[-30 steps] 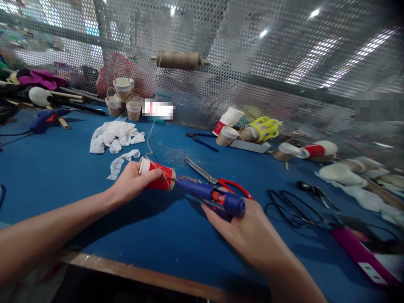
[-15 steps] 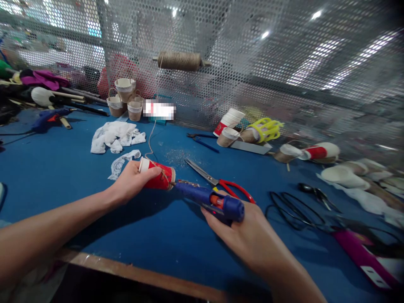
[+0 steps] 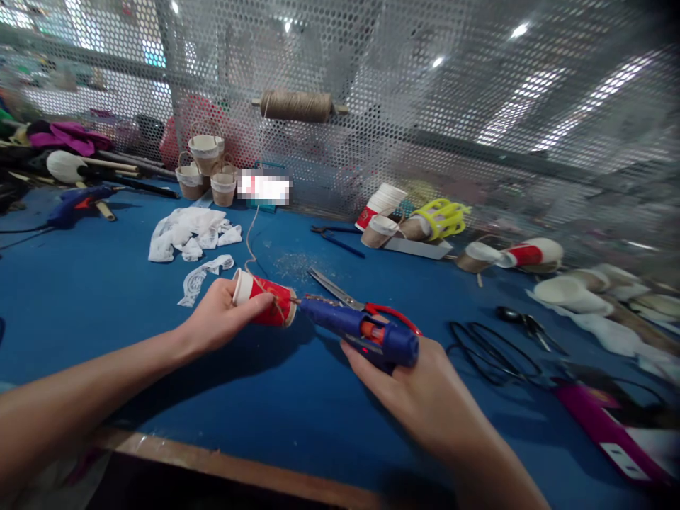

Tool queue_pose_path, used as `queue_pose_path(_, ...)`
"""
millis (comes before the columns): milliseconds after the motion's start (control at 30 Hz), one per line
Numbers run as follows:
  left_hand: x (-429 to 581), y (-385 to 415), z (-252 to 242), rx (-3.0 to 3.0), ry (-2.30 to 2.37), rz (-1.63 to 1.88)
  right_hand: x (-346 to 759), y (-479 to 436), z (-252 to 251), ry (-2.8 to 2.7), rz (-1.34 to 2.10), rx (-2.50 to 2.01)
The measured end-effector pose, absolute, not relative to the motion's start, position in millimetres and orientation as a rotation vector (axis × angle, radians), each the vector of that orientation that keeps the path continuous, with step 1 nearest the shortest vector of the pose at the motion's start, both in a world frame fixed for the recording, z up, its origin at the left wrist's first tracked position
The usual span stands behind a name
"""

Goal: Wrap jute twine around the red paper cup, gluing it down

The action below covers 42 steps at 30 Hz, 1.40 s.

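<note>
My left hand (image 3: 220, 319) grips a red paper cup (image 3: 268, 302) lying on its side, white rim toward me, with jute twine (image 3: 249, 241) wound near its base. The twine runs up to a spool (image 3: 297, 105) hung on the mesh wall. My right hand (image 3: 419, 393) is closed round a blue glue gun (image 3: 361, 329), whose nozzle touches the cup's base end. Both are held just above the blue table (image 3: 106, 297).
Red-handled scissors (image 3: 366, 304) lie just behind the glue gun. Black scissors (image 3: 523, 322) and cords lie to the right. White lace scraps (image 3: 188, 230), small twine-wrapped cups (image 3: 205, 170), stacked paper cups (image 3: 382, 202), a yellow holder (image 3: 443, 216) and a second glue gun (image 3: 74, 205) are spread about.
The glue gun and my right hand have shifted slightly right and up. The nozzle stays at the cup's base, and the cup has barely moved.
</note>
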<state>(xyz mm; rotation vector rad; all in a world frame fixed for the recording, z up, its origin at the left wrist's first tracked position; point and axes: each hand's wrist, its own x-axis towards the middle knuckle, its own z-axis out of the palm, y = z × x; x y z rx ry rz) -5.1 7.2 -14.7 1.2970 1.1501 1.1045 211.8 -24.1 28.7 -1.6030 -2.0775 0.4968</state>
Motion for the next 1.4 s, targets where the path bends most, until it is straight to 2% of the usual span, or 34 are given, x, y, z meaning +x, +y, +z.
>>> queue_pose_path(867,-5.6,4.9,-12.8,1.451,1.160,1.097,211.8,-21.5,31.5,-2.075,0.519,-1.548)
queue_pose_path(1167,-8.9,11.0,-17.5,1.251,1.106,1.105,210.8,-26.5,29.2,-2.037,0.606,-1.574)
queue_pose_path(1400,-7.5,14.5,-18.7,1.124,1.137,1.160,211.7,-26.1,26.2,-2.122,0.538,-1.543)
